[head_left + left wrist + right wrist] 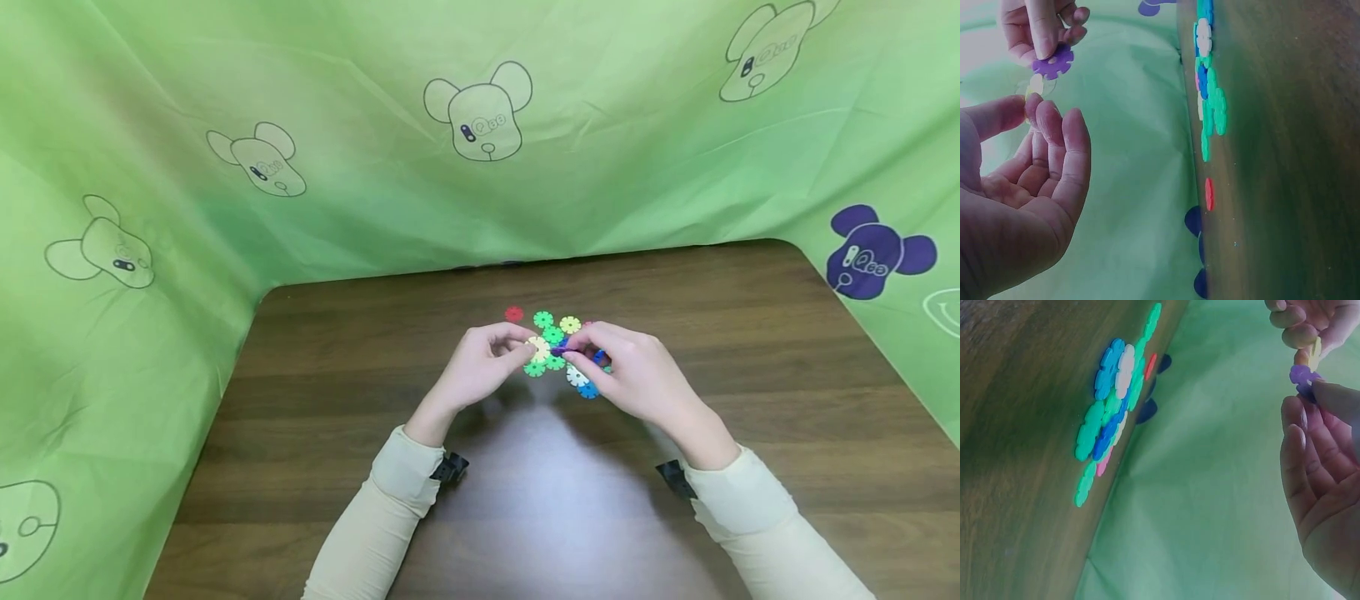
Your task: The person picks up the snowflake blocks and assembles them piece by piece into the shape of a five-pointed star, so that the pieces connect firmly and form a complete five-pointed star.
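My left hand (483,363) pinches a pale yellow notched disc (537,348) between thumb and forefinger, its other fingers loosely bent. Facing it, my right hand (633,367) grips a purple notched disc (1055,61) between thumb and fingertips. Edge to edge, the two discs meet in the right wrist view, the purple one (1302,376) below the yellow one (1315,354). Both are held up above the table. Under and behind the hands lie several loose discs, among them a green one (543,319), a white one (577,376) and a blue one (588,390).
A red disc (513,313) lies apart at the far left of the group, and a yellow disc (570,325) near its back. The brown wooden table (315,400) reaches back to a green printed curtain (360,208). Each wrist wears a black camera mount (450,468).
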Available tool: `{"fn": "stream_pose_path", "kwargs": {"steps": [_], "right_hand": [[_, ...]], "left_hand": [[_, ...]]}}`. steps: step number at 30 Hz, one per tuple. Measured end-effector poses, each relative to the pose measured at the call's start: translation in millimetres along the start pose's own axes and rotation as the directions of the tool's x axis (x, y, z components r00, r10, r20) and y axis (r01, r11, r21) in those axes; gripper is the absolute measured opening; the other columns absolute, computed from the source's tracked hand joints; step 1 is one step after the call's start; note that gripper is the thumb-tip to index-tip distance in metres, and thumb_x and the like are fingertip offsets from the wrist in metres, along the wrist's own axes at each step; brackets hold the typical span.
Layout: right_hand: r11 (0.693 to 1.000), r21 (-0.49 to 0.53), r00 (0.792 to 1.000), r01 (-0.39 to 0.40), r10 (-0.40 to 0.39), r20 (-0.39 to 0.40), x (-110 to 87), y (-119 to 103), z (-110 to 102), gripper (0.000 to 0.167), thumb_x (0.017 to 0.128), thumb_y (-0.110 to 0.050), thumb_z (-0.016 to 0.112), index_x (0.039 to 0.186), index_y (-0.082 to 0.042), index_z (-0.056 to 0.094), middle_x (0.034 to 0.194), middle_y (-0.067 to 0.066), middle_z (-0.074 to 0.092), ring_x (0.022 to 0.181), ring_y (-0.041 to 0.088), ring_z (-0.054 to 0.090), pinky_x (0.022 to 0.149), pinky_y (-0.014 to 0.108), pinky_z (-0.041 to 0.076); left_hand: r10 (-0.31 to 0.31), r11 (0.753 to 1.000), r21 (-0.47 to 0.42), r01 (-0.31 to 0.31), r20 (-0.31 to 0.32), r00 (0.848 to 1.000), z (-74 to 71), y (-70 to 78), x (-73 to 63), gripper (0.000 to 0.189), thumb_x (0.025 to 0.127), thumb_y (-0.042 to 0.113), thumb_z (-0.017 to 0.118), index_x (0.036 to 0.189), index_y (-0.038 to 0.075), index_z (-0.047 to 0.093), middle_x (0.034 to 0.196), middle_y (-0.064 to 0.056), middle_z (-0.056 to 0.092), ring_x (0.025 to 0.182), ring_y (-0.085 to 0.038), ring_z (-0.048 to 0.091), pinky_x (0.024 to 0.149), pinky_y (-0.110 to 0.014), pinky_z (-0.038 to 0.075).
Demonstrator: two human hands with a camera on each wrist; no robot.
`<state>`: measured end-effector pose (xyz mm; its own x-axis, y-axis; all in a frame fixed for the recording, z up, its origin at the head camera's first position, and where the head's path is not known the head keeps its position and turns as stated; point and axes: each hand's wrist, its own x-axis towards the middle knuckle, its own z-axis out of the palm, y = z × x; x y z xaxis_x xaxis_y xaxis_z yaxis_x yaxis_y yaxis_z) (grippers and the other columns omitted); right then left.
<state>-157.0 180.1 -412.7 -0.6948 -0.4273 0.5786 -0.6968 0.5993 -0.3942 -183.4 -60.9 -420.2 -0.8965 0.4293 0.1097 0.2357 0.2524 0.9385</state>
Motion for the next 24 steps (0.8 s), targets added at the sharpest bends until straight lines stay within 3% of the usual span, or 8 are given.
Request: {"fn": "stream_pose_path", "kwargs": {"steps": [3, 7, 10, 14, 18, 21, 24], "right_hand": [[0.999, 0.027, 1.0, 0.027, -0.027, -0.003, 0.5, -0.7, 0.4, 0.017, 0.095, -0.028, 0.079, 0.097, -0.013, 0.072, 0.086, -0.01, 0.067, 0.072, 0.004, 0.063, 0.059, 0.029, 0.055], [0.998, 0.051, 0.999, 0.039, -0.039, 0.002, 0.8, -1.5, 1.0, 0.015, 0.094, -0.024, 0.081, 0.096, -0.012, 0.072, 0.087, -0.01, 0.066, 0.073, 0.003, 0.062, 0.063, 0.02, 0.053], [0.996, 0.07, 0.999, 0.051, -0.052, 0.004, 1.2, -1.8, 1.2, 0.013, 0.091, -0.017, 0.083, 0.097, -0.011, 0.072, 0.089, -0.009, 0.067, 0.074, 0.003, 0.063, 0.066, 0.017, 0.052], [0.992, 0.082, 0.996, 0.092, -0.091, -0.018, 1.9, -1.3, 1.2, 0.031, 0.104, -0.039, 0.062, 0.099, -0.011, 0.073, 0.093, -0.007, 0.069, 0.077, 0.005, 0.062, 0.068, 0.02, 0.052], [0.986, 0.102, 0.991, 0.133, -0.129, -0.041, 2.3, -0.7, 1.1, 0.007, 0.094, -0.012, 0.079, 0.099, -0.011, 0.075, 0.095, -0.005, 0.071, 0.079, 0.007, 0.062, 0.069, 0.022, 0.052], [0.982, 0.12, 0.989, 0.147, -0.143, -0.04, 1.9, 0.1, 0.9, 0.033, 0.076, 0.012, 0.085, 0.099, -0.01, 0.076, 0.096, -0.004, 0.073, 0.083, 0.009, 0.065, 0.076, 0.017, 0.052], [0.979, 0.121, 0.986, 0.164, -0.16, -0.041, 1.1, 1.3, 0.8, 0.031, 0.075, 0.011, 0.086, 0.098, -0.008, 0.077, 0.097, -0.003, 0.074, 0.087, 0.014, 0.069, 0.087, 0.013, 0.051]], "left_hand": [[-0.01, 1.0, -0.005, 0.01, 0.013, 1.0, 0.9, 0.2, -0.4, 0.023, 0.1, 0.014, 0.068, 0.116, -0.001, 0.074, 0.097, -0.021, 0.075, 0.081, -0.043, 0.07, 0.061, -0.022, 0.049], [-0.011, 1.0, -0.026, 0.012, 0.019, 1.0, 2.2, -0.4, -0.7, 0.022, 0.099, 0.011, 0.067, 0.114, -0.004, 0.074, 0.095, -0.02, 0.076, 0.081, -0.04, 0.072, 0.065, -0.026, 0.056], [-0.019, 0.998, -0.057, 0.02, 0.015, 1.0, 2.6, -0.2, -1.2, 0.02, 0.099, 0.009, 0.067, 0.112, -0.005, 0.074, 0.091, -0.015, 0.077, 0.084, -0.044, 0.073, 0.072, -0.04, 0.062], [-0.043, 0.995, -0.092, 0.044, 0.012, 0.999, 2.7, 0.6, -1.4, 0.019, 0.099, 0.008, 0.068, 0.11, -0.006, 0.074, 0.087, -0.009, 0.077, 0.086, -0.045, 0.073, 0.08, -0.055, 0.061], [-0.046, 0.995, -0.09, 0.048, 0.022, 0.999, 1.5, 1.9, -2.3, 0.018, 0.098, 0.007, 0.069, 0.109, -0.006, 0.075, 0.086, -0.009, 0.077, 0.085, -0.042, 0.074, 0.08, -0.054, 0.061], [-0.032, 0.998, -0.051, 0.034, 0.032, 0.999, 0.0, 4.4, -3.7, 0.016, 0.098, 0.006, 0.071, 0.107, -0.005, 0.077, 0.084, -0.009, 0.076, 0.083, -0.042, 0.073, 0.074, -0.041, 0.062], [-0.019, 1.0, -0.007, 0.019, 0.036, 0.999, -0.7, 7.3, -5.0, 0.013, 0.097, 0.006, 0.072, 0.105, -0.003, 0.078, 0.081, -0.006, 0.075, 0.08, -0.042, 0.071, 0.064, -0.026, 0.055]]}}
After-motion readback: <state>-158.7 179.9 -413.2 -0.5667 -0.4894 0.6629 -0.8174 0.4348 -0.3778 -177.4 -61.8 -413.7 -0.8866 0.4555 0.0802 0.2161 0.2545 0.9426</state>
